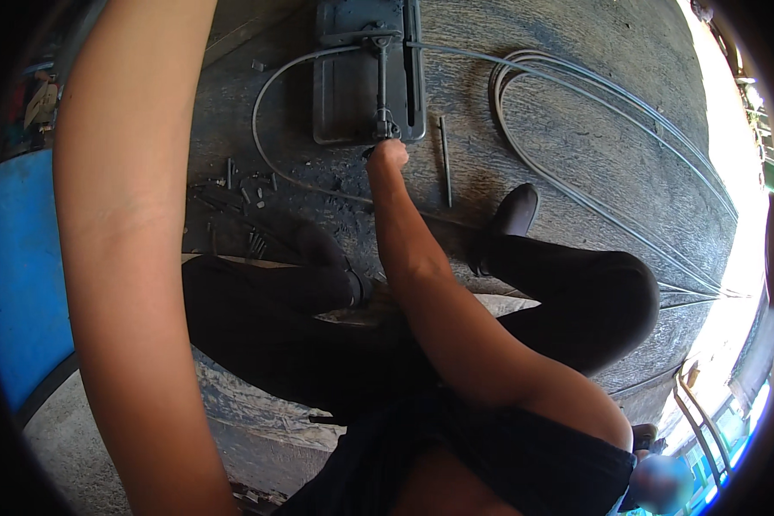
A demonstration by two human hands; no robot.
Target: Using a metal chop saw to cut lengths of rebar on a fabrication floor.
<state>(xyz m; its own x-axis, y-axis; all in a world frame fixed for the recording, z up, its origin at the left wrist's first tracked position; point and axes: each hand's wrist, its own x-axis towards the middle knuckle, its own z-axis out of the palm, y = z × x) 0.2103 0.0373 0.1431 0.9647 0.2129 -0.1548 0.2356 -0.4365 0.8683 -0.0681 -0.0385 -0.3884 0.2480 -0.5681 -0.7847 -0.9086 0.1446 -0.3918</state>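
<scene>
My right hand (390, 154) is closed in a fist at the near end of a dark metal lever (383, 82). That lever lies along a grey, flat rectangular metal base (340, 103) with rounded corners. What exactly the fingers wrap round is partly hidden by the hand. A thin metal rod (456, 50) meets the base's right side, and a bent length (262, 142) curves away from its left side toward my feet. My left forearm (129, 215) rises along the left of the view, and its hand lies beyond the top edge.
A large coil of metal rod (525, 150) spreads over the dark floor (593, 112) at right. One straight rod (445, 162) lies beside the base. Several short cut pieces (254, 241) are scattered at left, near my foot. A blue panel (21, 267) stands at far left.
</scene>
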